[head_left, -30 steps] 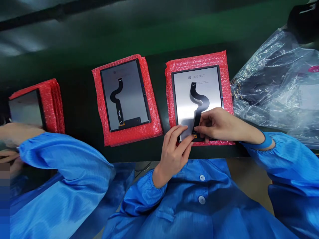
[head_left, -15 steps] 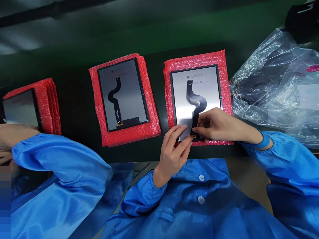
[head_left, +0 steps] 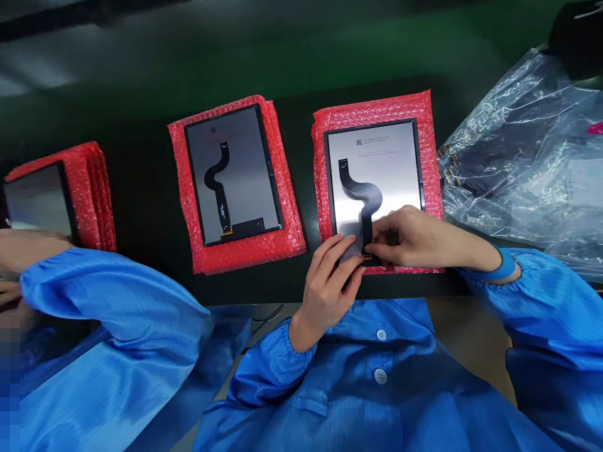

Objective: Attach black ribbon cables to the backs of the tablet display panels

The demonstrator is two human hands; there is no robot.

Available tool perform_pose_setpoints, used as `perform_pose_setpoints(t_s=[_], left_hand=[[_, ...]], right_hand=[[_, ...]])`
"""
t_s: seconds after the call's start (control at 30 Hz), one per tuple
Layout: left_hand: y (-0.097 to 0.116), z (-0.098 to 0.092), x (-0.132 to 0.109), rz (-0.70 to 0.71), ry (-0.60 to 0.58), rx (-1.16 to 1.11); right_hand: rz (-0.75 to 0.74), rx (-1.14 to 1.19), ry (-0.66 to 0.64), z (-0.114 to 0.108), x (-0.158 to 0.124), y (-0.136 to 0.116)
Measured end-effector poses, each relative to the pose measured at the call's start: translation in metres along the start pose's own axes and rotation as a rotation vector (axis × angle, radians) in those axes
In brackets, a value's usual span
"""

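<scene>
A display panel [head_left: 400, 166] lies back side up on red bubble wrap [head_left: 320, 150], and a black S-shaped flex cable [head_left: 370, 196] rests across its silvery back. At the panel's near edge, my right hand [head_left: 417, 238] pinches the lower end of that cable between thumb and forefinger. My left hand [head_left: 325, 289] is beside it with fingers stretched over the panel's lower left corner; one fingertip touches the orange connector end of the cable. The exact contact under the fingertips is hidden.
Left of my work, a second panel [head_left: 249, 169] with its own flex cable sits on red bubble wrap [head_left: 249, 254]. Further left, a co-worker's arm [head_left: 117, 295] reaches toward another wrapped panel [head_left: 38, 198]. Clear plastic bags [head_left: 532, 182] with dark cables lie at right.
The free upper end of the flex cable has swung left and a little down across the panel. Both my hands have stayed nearly in place.
</scene>
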State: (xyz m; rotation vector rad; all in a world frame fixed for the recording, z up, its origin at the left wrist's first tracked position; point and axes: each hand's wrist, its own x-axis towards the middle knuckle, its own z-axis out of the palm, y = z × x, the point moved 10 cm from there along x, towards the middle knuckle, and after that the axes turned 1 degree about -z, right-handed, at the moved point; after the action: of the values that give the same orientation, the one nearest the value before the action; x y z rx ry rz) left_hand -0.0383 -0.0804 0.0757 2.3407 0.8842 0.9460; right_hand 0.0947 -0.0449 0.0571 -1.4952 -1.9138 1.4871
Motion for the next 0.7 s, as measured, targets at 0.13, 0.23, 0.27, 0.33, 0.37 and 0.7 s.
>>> perform_pose_setpoints(t_s=[0.13, 0.23, 0.27, 0.33, 0.37, 0.7], left_hand=[[-0.0031, -0.0015, 0.0004, -0.029, 0.010, -0.030], [-0.0033, -0.0021, 0.0017, -0.034, 0.003, -0.042], [-0.0032, -0.0021, 0.0020, -0.036, -0.001, -0.044], [-0.0033, -0.0021, 0.0024, -0.039, -0.006, -0.046], [-0.0032, -0.0022, 0.0024, -0.039, -0.007, -0.048], [-0.0055, -0.0040, 0.0030, -0.026, -0.023, -0.045]], right_hand=[[-0.018, -0.039, -0.026, 0.0022, 0.0003, -0.0017], [-0.004, -0.063, -0.040, 0.0039, 0.0009, -0.0012], [0.000, -0.076, -0.042, 0.0043, 0.0011, -0.0011], [0.002, -0.104, -0.044, 0.0047, 0.0014, -0.0009], [0.000, -0.119, -0.043, 0.0047, 0.0015, -0.0009], [-0.078, -0.250, -0.057, 0.0083, 0.0011, -0.0080]])
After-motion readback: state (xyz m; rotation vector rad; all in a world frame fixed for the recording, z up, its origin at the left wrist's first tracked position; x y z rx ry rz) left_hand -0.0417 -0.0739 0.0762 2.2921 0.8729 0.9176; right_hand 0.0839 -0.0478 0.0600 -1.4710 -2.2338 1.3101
